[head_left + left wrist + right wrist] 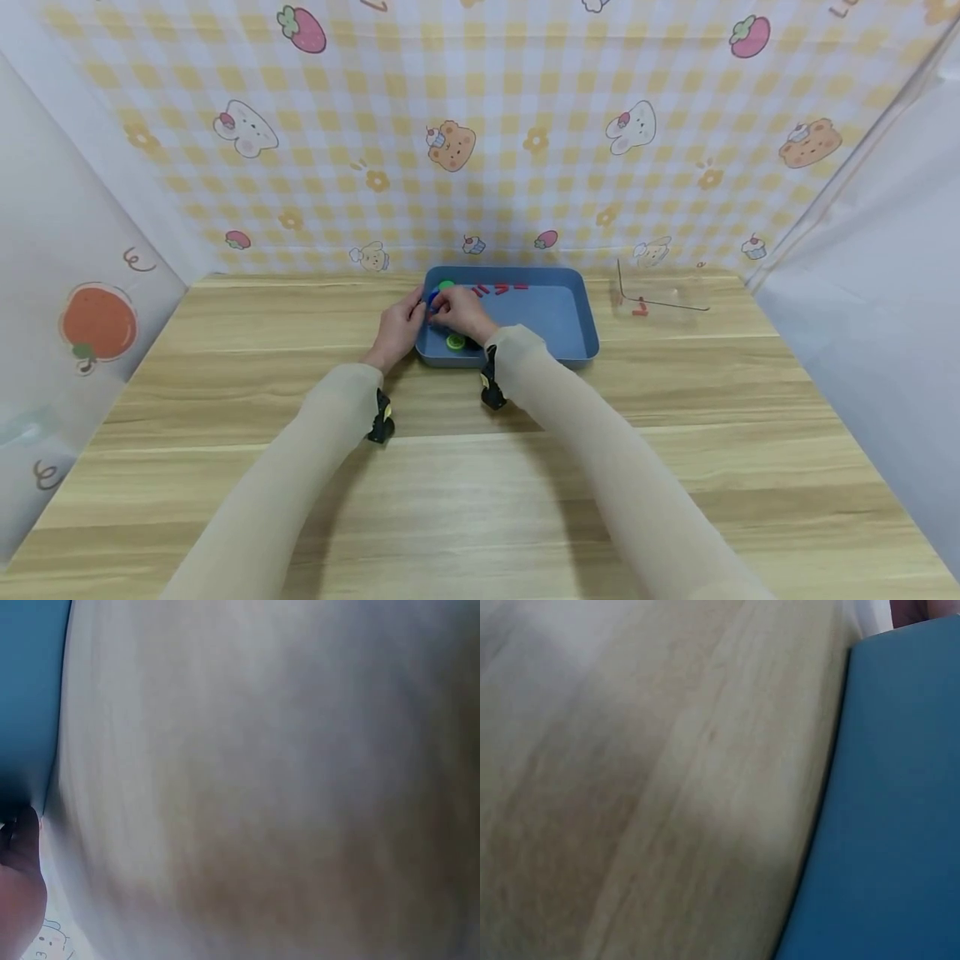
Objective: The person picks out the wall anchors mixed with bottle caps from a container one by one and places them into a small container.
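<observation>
**Both my hands meet at the left end of the blue tray**

A small blue piece [433, 297] sits at the left end of the shallow blue-grey tray [551, 321], just inside its left wall. My right hand [463, 310] is there: its forearm comes in from the near right, angles leftward, and the wrist passes over the tray's near rim. The fingers are bent and drawn together with the thumb, pinching the blue piece, though much of it is hidden behind them.

My left hand [397, 327] reaches up from the near left, forearm slanting toward the far right, and lies outside the tray with its fingertips at the left wall. The left wrist view catches a finger against the tray's side, but I cannot tell whether the hand grips the wall or merely rests on it.

About my right hand, inside the tray, a green disc [446, 285] lies on the far side and a yellow-green disc [455, 342] on the near side. Several short red sticks [501, 289] are scattered along the far wall. To the right of the tray, apart from it, a clear plastic box [678, 302] stands with red pieces [640, 308] showing at its left end. Everything stands on the wood-grain table [720, 400], before a yellow gingham backdrop [510, 108].
</observation>
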The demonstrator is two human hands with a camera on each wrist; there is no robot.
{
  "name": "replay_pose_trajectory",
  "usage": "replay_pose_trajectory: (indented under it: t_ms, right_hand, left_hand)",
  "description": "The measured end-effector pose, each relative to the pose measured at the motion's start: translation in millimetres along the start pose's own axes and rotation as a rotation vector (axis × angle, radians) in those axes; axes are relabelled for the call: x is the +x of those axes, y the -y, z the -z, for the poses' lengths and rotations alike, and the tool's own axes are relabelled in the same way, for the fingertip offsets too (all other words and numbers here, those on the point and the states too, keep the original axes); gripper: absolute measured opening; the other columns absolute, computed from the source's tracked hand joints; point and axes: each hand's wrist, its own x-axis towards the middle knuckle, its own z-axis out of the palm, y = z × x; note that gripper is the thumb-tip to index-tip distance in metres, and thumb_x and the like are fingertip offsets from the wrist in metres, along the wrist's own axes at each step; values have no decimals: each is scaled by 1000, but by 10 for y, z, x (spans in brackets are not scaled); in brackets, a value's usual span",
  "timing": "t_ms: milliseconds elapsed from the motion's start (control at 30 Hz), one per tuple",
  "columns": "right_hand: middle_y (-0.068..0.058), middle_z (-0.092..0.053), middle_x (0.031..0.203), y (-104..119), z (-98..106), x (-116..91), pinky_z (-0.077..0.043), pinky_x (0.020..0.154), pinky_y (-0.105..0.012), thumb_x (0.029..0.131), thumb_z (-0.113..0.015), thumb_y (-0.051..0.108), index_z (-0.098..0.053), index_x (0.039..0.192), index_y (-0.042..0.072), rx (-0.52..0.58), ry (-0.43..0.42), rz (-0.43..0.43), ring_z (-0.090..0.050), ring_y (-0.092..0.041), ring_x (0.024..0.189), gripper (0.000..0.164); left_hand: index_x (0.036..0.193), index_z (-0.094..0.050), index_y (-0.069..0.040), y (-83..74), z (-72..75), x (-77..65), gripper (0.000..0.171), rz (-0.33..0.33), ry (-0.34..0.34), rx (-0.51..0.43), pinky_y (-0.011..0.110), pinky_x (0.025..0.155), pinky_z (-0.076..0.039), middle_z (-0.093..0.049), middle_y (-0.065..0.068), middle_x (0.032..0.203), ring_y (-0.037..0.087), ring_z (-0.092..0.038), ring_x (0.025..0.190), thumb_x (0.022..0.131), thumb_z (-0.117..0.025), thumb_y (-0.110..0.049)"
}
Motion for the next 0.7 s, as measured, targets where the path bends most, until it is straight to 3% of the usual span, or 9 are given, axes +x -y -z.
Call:
replay_pose_trajectory:
  t_ms: [233,700]
  right_hand:
    - [-11,-70,88,39,-42,-4,-43,60,-18,88,-65,10,-68,101,2,-17,-1,0,-58,-15,71,16]
    - [-5,-70,88,100,-79,3,-49,67,-23,88,-64,12,-70,96,8,-84,-16,-67,-61,-15,77,11]
  left_hand:
    - [142,-37,2,-2,-10,-10,43,-6,-13,-9,42,107,-39,-41,20,143,30,-41,132,100,-40,-10]
    - [142,-35,2,-1,-17,-8,43,13,-3,-8,41,108,-38,-39,18,144,30,-39,133,101,-39,-10]
